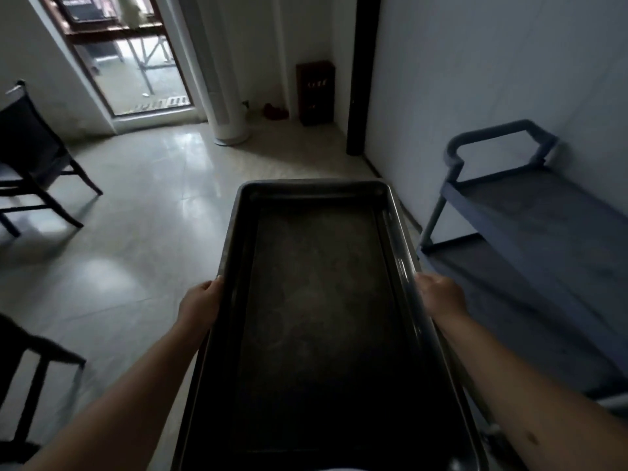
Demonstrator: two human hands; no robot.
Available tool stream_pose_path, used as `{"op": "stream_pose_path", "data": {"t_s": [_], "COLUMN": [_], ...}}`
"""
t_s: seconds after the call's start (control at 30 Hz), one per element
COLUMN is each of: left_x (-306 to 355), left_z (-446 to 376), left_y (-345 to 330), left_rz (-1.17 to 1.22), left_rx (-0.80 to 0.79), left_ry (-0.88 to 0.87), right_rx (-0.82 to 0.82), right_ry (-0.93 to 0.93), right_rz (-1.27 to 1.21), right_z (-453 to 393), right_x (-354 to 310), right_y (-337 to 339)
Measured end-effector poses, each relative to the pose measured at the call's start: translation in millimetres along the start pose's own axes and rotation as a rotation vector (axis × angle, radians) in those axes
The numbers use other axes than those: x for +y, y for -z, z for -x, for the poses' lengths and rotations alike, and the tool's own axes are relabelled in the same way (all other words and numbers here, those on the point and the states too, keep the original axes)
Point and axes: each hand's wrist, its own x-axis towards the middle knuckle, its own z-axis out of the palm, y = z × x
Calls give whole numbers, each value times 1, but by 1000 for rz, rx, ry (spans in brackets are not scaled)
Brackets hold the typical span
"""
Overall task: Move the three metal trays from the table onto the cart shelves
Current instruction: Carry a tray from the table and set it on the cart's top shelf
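Note:
I hold a long, dark metal tray (316,300) level in front of me, above the floor. It is empty. My left hand (200,302) grips its left rim and my right hand (440,295) grips its right rim, about midway along. The grey cart (530,212) stands to the right against the wall, its top shelf bare and a lower shelf (492,287) showing beneath. The tray's right edge is close to the cart's left side. No other trays and no table are in view.
A dark chair (34,158) stands at the left, and another dark chair frame (30,379) at the lower left. A white round column (224,96) and a glass door (129,56) are ahead. A dark wooden rack (314,93) sits in the far corner.

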Motion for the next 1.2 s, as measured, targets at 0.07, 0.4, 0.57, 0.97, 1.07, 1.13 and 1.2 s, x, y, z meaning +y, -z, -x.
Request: {"op": "stream_pose_path", "data": {"t_s": [0.07, 0.4, 0.57, 0.97, 1.07, 1.13, 1.2], "left_x": [25, 171, 210, 246, 255, 263, 271], "left_z": [-35, -188, -193, -156, -146, -142, -137], "left_y": [-23, -159, -236, -338, -364, -381, -409], "left_rz": [-20, -164, -284, -464, -473, -475, -468], "left_rx": [-75, -579, -862, -1100, -1092, -1079, -1077], "left_ry": [-29, -271, -396, -550, -554, -539, -490], "right_rx": [66, 524, 770, 897, 885, 880, 870], "right_ry": [-48, -385, -579, -776, -802, -800, -790], "right_rz": [-20, -162, -258, -359, -347, -348, -344], "right_z": [-22, -49, 2, 34, 22, 10, -13], "right_x": [1, 25, 43, 78, 98, 112, 134], "right_y": [9, 34, 32, 60, 66, 79, 106]}}
